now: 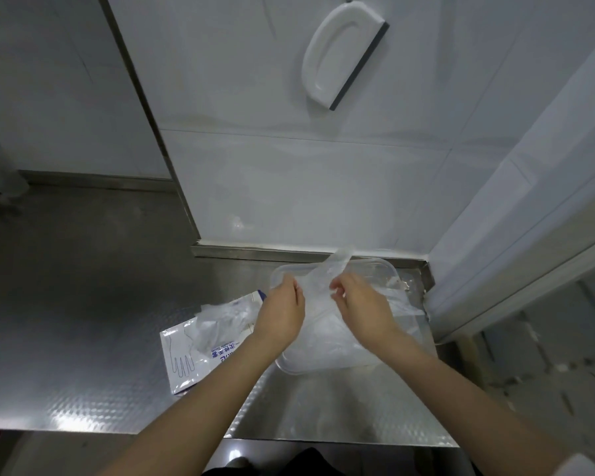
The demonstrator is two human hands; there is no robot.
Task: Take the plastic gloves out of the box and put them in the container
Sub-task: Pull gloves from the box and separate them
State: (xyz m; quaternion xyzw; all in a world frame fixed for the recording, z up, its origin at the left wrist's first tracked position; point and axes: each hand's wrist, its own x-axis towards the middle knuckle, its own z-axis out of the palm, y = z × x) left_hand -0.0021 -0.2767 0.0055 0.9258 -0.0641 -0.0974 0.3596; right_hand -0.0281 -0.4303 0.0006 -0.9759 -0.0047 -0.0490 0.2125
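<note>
Glove, pinched by fingers of your left hand and right hand, hangs directly over the container, lower centre; its long axis seemingly runs upper right.

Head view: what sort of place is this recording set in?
Probably a commercial kitchen or food-prep area: a dimpled stainless steel counter, white tiled wall and a squeegee hanging on it. The left hand and right hand pinch a plastic glove over a clear container.

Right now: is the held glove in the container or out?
Out. Left hand and right hand pinch the glove above the container; its tip rises past the far rim.
</note>
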